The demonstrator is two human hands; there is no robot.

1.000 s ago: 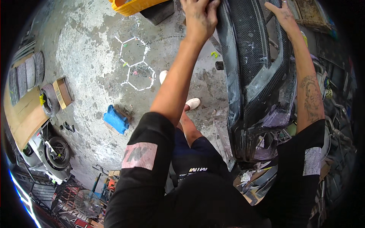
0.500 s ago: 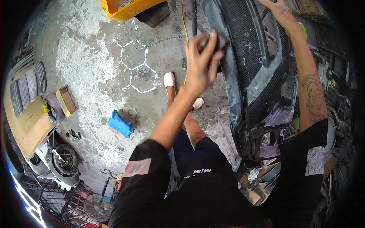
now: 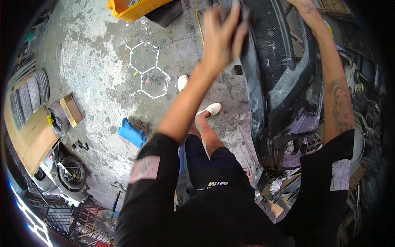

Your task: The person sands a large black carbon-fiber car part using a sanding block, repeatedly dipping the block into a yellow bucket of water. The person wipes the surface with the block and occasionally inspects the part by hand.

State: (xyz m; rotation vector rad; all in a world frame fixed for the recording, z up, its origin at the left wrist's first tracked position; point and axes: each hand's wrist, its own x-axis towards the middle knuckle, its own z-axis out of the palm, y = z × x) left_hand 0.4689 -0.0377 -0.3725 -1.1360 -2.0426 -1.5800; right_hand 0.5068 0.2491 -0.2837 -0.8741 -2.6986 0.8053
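Note:
A large dark carbon-fibre car bumper (image 3: 273, 53) stretches down the right of centre, its weave showing and pale dust along its edges. Blurred by motion, my left hand (image 3: 224, 35) is closed around a dark block-shaped pad (image 3: 246, 17) at the bumper's upper left edge. The pad's exact kind is too smeared to make out. At the top of the view, my right hand (image 3: 304, 5) grips the bumper's far right edge, with its fingertips partly cut off by the picture's rim.
A yellow container (image 3: 138, 9) and a yellow cable (image 3: 199, 24) are at the top. On the floor lies a blue bundle (image 3: 132, 132). Tyres (image 3: 31, 94) and a scooter (image 3: 68, 177) stand left; scrap parts (image 3: 284, 193) are piled below the bumper.
My left hand has slid up and away along the bumper's left edge with the dark pad. My right hand stays at the far edge, slightly higher in view. My feet have shifted.

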